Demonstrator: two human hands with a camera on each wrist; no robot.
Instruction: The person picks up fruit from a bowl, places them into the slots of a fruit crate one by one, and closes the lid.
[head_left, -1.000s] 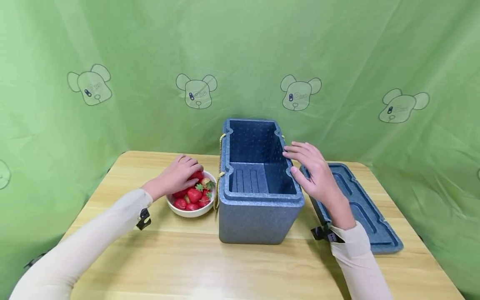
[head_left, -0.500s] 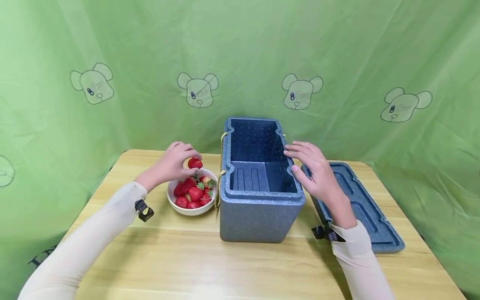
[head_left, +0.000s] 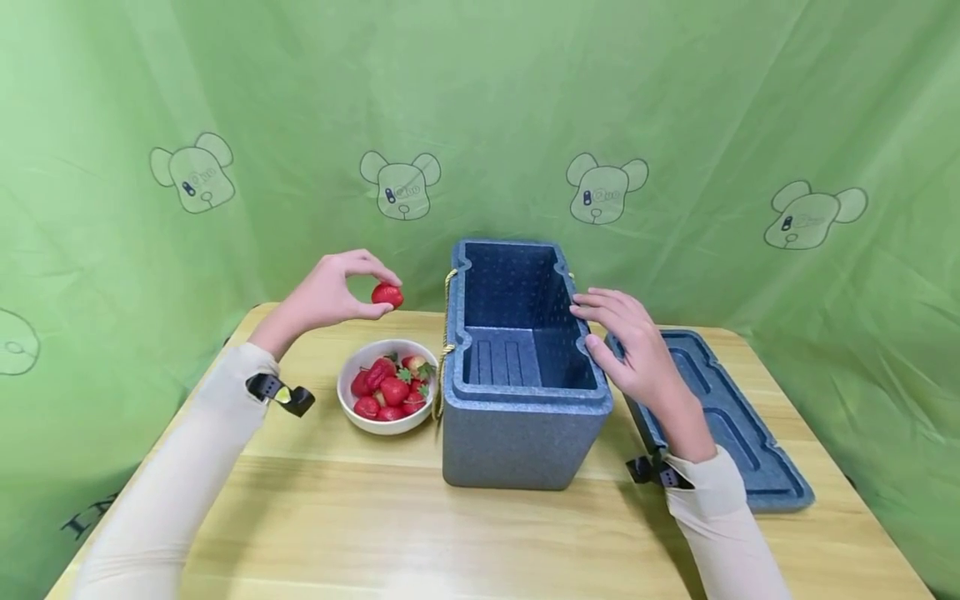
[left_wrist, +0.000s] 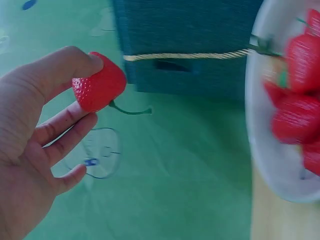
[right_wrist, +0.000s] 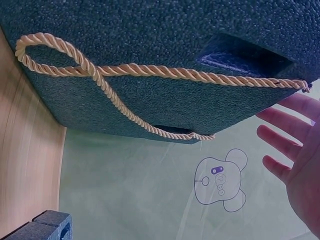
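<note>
Your left hand pinches red strawberry between thumb and fingers, up in air. Below hand, white bowl holds more strawberries. Your right hand, thumb and fingers apart, touches blue box at rim; lid lies on desk, right of that hand.

Left hand pinching strawberry, blue box

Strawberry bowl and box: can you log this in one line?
left hand: pinches strawberry, clear of bowl | right hand: at box, right side | bowl: more strawberries, left of box | lid: off, right of box
</note>
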